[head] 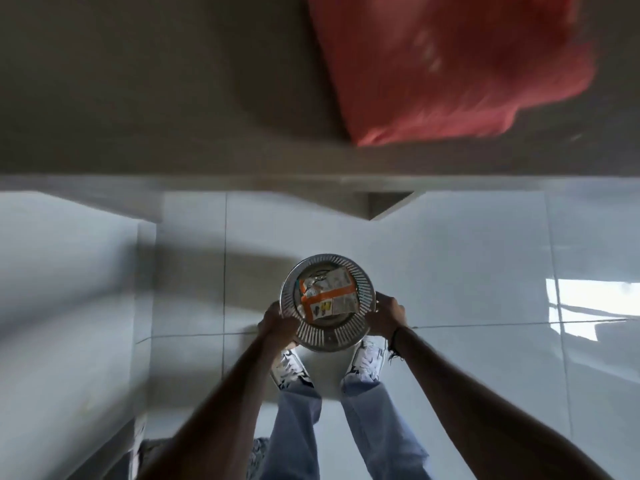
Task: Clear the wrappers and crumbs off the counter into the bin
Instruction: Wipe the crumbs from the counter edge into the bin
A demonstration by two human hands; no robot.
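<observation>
A view straight down from a person's head. The largest area is a glossy white tiled floor (450,265) that spreads beneath and on every side of both hands. Well beyond the hands, along the top, runs a grey counter (156,81). Its front edge crosses the whole width. On the counter, far beyond the right hand and off to its right, lies a blurred red plastic bag (450,64).

Two bare forearms reach forward from the bottom edge. Below them are pale blue jeans (332,417) and patterned white shoes (369,358) standing on the tiles, just nearer the body than the hands.

Between the two hands is a round metal bin (330,336) with a slotted wall, seen from above. The left hand (278,322) is clamped on its left rim, fingers wrapped round the edge. The right hand (389,315) is clamped on the right rim in the same way. A dark band circles the right wrist.

Inside the bin, midway between the hands, lie crumpled wrappers (329,294), orange and white with small printed panels. Whether the bin rests on the floor or is held just above it cannot be told.
</observation>
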